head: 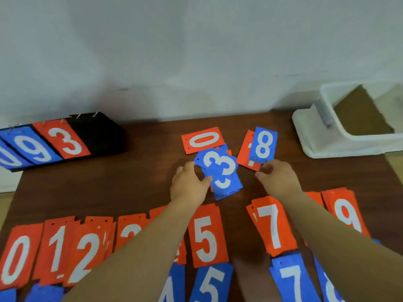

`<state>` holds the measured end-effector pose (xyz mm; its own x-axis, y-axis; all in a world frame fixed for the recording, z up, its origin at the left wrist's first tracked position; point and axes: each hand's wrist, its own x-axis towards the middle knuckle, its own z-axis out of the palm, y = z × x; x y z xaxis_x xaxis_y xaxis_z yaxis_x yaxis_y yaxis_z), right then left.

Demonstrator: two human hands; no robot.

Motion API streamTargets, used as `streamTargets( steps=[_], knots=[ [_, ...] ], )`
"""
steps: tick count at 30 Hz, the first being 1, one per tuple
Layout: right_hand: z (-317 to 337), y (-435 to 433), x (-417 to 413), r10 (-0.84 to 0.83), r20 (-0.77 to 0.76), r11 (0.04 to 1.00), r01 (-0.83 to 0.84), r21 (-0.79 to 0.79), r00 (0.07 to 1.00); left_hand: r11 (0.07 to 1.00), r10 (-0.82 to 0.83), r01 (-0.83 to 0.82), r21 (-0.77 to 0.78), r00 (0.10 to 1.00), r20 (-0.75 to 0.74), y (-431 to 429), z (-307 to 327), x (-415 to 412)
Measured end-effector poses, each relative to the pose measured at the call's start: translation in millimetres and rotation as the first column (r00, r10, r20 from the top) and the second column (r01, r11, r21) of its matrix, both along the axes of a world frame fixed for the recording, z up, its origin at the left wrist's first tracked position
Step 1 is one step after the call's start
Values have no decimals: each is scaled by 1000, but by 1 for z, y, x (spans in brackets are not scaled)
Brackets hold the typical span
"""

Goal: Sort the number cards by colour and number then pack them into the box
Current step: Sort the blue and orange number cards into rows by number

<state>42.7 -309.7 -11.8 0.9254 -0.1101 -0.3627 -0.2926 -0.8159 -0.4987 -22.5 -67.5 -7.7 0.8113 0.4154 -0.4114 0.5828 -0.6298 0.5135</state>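
A loose heap of cards lies mid-table, topped by blue 3 cards [220, 171], with a red 0 card [202, 139] behind it. My left hand [188, 185] touches the heap's left edge, thumb on the blue cards. My right hand [278, 178] is at the near edge of a blue 8 card [263, 144] that lies on a red card [244, 152]; its fingertips are curled and hidden. Along the near edge run sorted red piles 0 [16, 256], 1 [56, 247], 2 [86, 253], 5 [207, 235], 7 [271, 224], 9 [346, 214], with blue piles 5 [212, 284] and 7 [291, 280] below.
A white plastic box [322, 138] stands open at the back right of the brown table [130, 182]. A black scoreboard stand [96, 134] at the back left shows a blue 9 and a red 3. A pale wall rises behind the table.
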Motion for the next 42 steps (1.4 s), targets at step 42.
streamTargets(
  steps=[42],
  knots=[
    [-22,63,-5,-15,-44,951,28,307,999,773,606,-536,-338,781,148,86,-12,-24]
  ],
)
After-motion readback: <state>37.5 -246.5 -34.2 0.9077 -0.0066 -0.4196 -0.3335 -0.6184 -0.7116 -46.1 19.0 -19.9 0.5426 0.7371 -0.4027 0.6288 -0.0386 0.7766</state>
